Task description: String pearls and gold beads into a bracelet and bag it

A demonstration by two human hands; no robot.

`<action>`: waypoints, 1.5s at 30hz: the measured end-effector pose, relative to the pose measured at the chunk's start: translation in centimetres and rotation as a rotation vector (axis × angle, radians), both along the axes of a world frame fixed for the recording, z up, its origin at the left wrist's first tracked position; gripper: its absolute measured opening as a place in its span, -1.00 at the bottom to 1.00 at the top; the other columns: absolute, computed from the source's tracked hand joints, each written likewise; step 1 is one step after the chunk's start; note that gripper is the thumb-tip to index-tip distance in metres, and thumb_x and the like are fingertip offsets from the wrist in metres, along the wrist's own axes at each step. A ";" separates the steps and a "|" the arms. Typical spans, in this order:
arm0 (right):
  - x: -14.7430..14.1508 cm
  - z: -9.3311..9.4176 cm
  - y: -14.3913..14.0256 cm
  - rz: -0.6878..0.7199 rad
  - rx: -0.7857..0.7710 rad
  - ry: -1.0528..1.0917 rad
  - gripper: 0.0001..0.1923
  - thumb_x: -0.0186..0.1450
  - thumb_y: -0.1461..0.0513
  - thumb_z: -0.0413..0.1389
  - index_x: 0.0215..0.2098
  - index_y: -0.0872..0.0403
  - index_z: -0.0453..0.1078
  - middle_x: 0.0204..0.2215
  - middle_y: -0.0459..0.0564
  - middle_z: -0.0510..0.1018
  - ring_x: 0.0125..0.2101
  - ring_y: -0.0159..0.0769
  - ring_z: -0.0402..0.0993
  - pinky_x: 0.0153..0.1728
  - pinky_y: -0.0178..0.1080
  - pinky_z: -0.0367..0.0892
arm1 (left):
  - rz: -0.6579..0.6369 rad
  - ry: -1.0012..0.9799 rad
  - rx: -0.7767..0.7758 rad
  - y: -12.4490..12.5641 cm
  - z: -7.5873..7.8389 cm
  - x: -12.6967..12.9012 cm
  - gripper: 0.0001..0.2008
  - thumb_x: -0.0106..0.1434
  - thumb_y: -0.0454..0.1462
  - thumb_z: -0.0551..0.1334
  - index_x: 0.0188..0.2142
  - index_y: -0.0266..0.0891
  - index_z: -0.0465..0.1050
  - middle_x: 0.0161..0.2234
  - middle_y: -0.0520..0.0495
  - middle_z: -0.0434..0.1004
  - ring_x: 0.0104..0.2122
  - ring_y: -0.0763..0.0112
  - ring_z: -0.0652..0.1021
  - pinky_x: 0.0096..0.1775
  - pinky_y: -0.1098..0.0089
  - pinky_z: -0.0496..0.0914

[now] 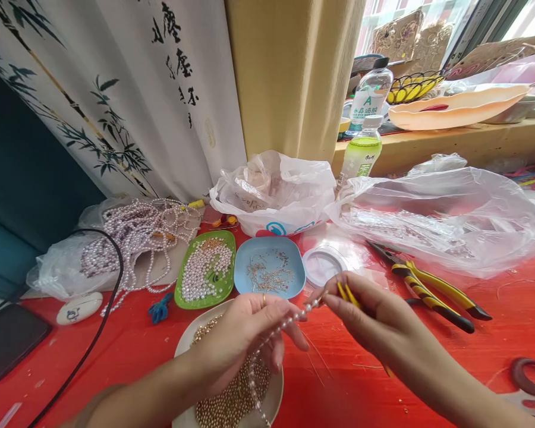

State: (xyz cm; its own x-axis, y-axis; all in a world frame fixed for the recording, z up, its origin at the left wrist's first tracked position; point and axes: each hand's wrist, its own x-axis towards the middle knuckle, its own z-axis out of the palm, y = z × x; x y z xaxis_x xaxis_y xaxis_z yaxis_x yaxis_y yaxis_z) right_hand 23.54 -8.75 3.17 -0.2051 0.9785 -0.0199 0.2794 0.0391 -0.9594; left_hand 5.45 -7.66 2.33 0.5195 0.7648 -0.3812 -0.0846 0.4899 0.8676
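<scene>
Starting at the far left, a dark phone [6, 339] lies flat on the red table [508, 333], with a black cable [109, 297] curving past a small white oval stone [79, 307]. Behind them, loose pearl strands [138, 235] spill over a clear bag. Right of that sit a green tray [205, 268] of pearls and a blue tray [270, 267] of thin metal pins, side by side and touching. Near the front edge, a white plate [274, 398] holds a heap of gold beads.

Above that plate, the left hand [245, 336] pinches a pearl strand [289, 321] between thumb and fingertips; the strand droops from the hand down over the plate and runs up and right to the other hand. The right hand [374, 315] closes on the strand's upper end with its fingertips, and yellow handles of a small tool [348, 294] show in the same grip, though how firmly it holds them is unclear.

Farther right, yellow-and-black pliers [432, 288] rest on the table, near a crumpled clear plastic bag [450, 214]. At the near right corner, scissor handles [530, 380] poke into view.
</scene>
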 end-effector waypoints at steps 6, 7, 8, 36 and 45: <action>0.9 0.8 1.0 -0.191 -0.171 0.135 -0.81 0.24 0.15 -0.05 -0.47 0.06 0.22 -0.78 -0.30 -0.02 -0.75 -0.51 -0.16 -0.78 -0.43 -0.19 | -0.026 -0.014 -0.045 0.6 -0.2 -0.5 -0.75 0.17 -0.19 0.16 -0.30 -0.38 0.45 -0.50 -0.10 0.51 -0.74 0.72 0.22 -0.71 0.62 0.08; 0.9 0.8 1.0 -0.199 -0.187 0.137 -0.81 0.24 0.15 -0.05 -0.48 0.07 0.23 -0.78 -0.30 -0.04 -0.75 -0.51 -0.18 -0.78 -0.42 -0.21 | -0.013 -0.043 -0.066 0.7 -0.3 -0.5 -0.77 0.17 -0.21 0.17 -0.28 -0.37 0.44 -0.48 -0.11 0.52 -0.74 0.71 0.24 -0.71 0.63 0.10; 0.9 0.8 1.0 -0.204 -0.196 0.131 -0.80 0.24 0.15 -0.06 -0.48 0.07 0.25 -0.78 -0.30 -0.05 -0.75 -0.51 -0.18 -0.77 -0.41 -0.22 | 0.001 -0.081 -0.088 0.8 -0.4 -0.6 -0.78 0.17 -0.24 0.17 -0.26 -0.37 0.43 -0.46 -0.11 0.53 -0.72 0.70 0.27 -0.70 0.63 0.14; -2.7 -3.7 -2.0 0.433 -0.561 0.437 -0.67 0.10 0.03 0.15 -0.50 0.15 0.29 -0.71 -0.26 0.18 -0.73 -0.63 -0.03 -0.75 -0.48 -0.16 | 0.321 -0.492 -0.089 -0.2 0.8 -0.2 -0.85 0.28 -0.42 -0.01 -0.19 -0.30 0.27 -0.39 0.02 0.41 -0.51 0.57 0.48 -0.47 0.53 0.46; -1.7 -2.9 -1.6 0.424 -0.522 0.432 -0.60 0.10 -0.06 0.10 -0.48 0.13 0.25 -0.76 -0.29 0.14 -0.76 -0.60 -0.07 -0.79 -0.48 -0.19 | 0.350 -0.388 0.097 0.7 1.3 -0.9 -0.87 0.23 -0.37 0.09 -0.22 -0.21 0.31 -0.37 0.07 0.39 -0.57 0.63 0.42 -0.44 0.51 0.42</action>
